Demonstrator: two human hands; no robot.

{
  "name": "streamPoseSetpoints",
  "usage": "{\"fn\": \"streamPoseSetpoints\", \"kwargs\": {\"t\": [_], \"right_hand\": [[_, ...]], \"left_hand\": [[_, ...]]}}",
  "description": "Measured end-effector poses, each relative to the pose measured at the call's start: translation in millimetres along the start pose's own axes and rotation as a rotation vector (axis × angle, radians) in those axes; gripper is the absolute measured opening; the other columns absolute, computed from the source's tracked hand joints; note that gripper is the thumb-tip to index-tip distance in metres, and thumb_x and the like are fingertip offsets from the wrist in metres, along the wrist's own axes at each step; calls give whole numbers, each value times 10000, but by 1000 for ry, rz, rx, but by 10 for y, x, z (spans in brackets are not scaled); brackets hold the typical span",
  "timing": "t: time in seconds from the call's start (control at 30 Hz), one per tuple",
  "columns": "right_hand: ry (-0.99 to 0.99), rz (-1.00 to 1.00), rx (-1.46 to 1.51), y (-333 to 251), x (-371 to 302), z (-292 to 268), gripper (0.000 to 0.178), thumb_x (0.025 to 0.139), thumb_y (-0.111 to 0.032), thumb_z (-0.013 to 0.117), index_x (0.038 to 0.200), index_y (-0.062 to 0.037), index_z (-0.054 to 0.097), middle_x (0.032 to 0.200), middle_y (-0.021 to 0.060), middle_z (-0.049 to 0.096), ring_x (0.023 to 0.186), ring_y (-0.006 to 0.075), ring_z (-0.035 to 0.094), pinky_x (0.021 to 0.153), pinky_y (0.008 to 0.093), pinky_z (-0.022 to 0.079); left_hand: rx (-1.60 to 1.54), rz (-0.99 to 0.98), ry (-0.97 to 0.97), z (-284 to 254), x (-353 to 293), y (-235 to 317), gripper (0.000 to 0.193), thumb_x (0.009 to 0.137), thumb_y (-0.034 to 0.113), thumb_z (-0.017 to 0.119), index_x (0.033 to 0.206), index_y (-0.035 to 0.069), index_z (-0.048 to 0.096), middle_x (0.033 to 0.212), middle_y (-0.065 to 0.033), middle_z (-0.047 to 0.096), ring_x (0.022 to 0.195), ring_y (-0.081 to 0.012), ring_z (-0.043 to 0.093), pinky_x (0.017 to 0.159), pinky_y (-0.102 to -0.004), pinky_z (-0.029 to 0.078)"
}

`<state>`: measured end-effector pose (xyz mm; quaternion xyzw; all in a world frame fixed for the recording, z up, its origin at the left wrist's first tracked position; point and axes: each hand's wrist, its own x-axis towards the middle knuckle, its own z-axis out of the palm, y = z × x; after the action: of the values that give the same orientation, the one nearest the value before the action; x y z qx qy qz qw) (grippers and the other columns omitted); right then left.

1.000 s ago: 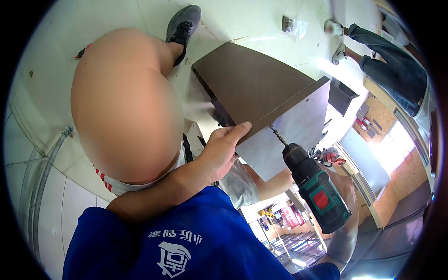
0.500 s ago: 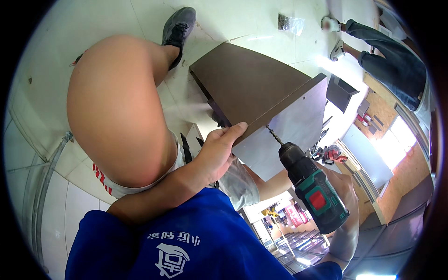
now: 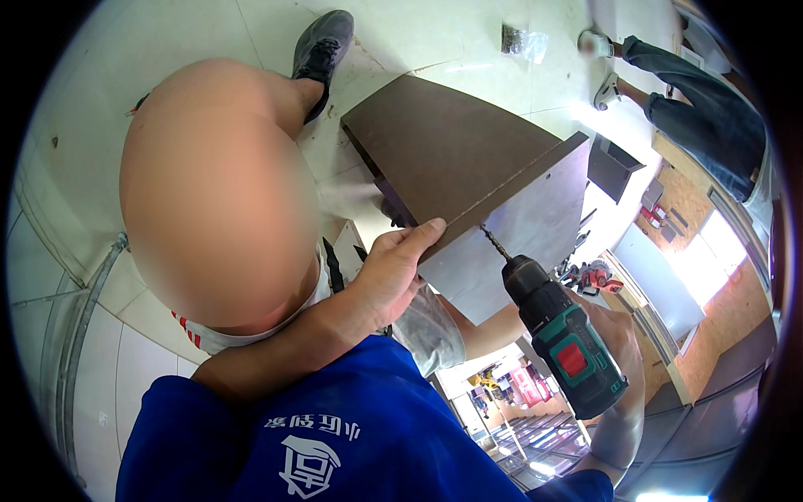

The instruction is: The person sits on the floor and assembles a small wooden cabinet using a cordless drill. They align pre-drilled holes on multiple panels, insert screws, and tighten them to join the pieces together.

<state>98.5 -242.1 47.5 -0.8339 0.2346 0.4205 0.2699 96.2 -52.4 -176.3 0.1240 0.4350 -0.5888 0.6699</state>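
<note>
A dark brown panel box (image 3: 452, 138), perhaps a drawer or small cabinet, stands tilted in front of me, with a grey board (image 3: 510, 238) along its near side. My left hand (image 3: 397, 268) grips the box's near left corner, thumb on top and fingers curled underneath. In my right hand (image 3: 615, 339) is a green and black cordless drill (image 3: 569, 351) with a red patch. The drill body hides most of those fingers. Its twist drill bit (image 3: 495, 243) touches the grey board near the upper edge, close to my left thumb. A small hole shows farther along that board.
A clear plastic bag of small dark parts (image 3: 523, 42) lies on the tiled floor (image 3: 401, 33) beyond the box. Another person's legs (image 3: 703, 125) are at the far right. A red power tool (image 3: 595, 276) sits behind the drill. My shoe (image 3: 322, 54) is left of the box.
Almost nothing differs. The box, drill and both hands appear shifted a few pixels to the right, with the bit at the same spot on the board.
</note>
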Motion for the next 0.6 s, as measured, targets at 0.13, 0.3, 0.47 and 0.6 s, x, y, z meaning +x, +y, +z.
{"fn": "streamPoseSetpoints", "kwargs": {"t": [0.13,0.3,0.47,0.6], "right_hand": [[-16,-8,21,14,9,-6,567,747,-146,729,1286,-3,629,858,163,726,759,234,722,747,339,530],[-16,26,-43,27,5,0,553,749,-118,734,1280,-5,631,866,165,729,752,223,717,739,338,532],[-6,-4,-13,38,2,6,536,758,-100,731,1278,-10,633,876,170,732,746,222,715,734,343,534],[-21,27,-29,15,22,-8,549,761,-98,722,1293,-5,625,887,168,733,757,222,712,749,342,533]], "left_hand": [[11,5,2,-6,5,-8,312,987,271,628,1164,15,652,1142,-114,690,1057,-222,654,936,-406,515],[8,3,-1,-21,19,-10,312,991,271,622,1165,14,650,1142,-114,689,1058,-228,653,942,-414,514],[-2,-1,-6,-16,17,-12,313,991,276,621,1161,15,651,1152,-118,684,1076,-232,645,955,-426,507],[1,-21,6,-10,5,-7,325,991,284,621,1171,15,643,1177,-124,672,1101,-244,633,965,-449,501]]}}
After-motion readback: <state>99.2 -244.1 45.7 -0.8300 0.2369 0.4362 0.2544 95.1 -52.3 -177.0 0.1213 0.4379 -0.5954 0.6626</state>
